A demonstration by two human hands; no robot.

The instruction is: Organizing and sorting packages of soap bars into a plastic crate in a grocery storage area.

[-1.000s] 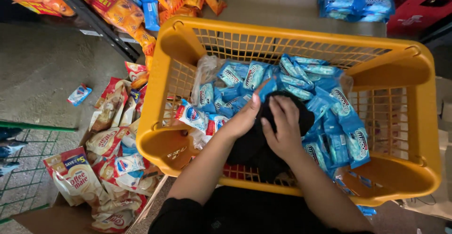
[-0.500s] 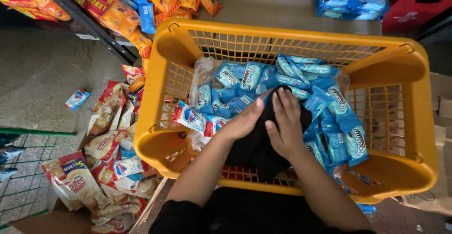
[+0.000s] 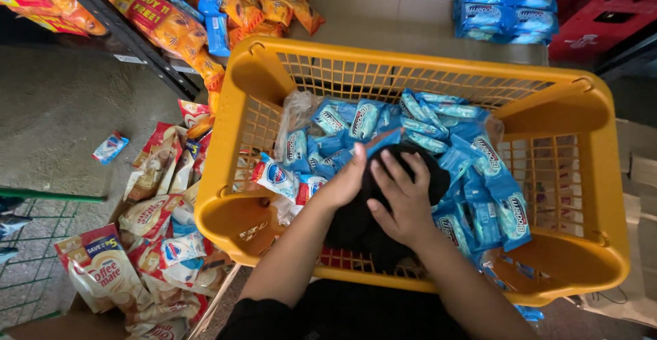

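Black cloth (image 3: 356,223) lies bunched in the near middle of a yellow plastic basket (image 3: 602,196), pressed under both of a person's hands. The right hand (image 3: 404,199) rests flat on top of it with fingers spread apart, gripping nothing. The left hand (image 3: 349,179), just to its left and touching it, curls over the cloth's edge; whether it pinches the fabric cannot be told. Blue snack packets (image 3: 479,175) crowd the basket around the cloth, heaped from the far side to the right wall, with a red, white and blue sachet (image 3: 277,175) and a clear plastic bag (image 3: 298,110) at the left. Outside the basket, on the left floor, lies a pile of creamer pouches (image 3: 102,271). Orange snack bags (image 3: 171,28) hang along a shelf at far left. More blue packs (image 3: 503,11) sit stacked on the far floor beside a red crate (image 3: 602,11).
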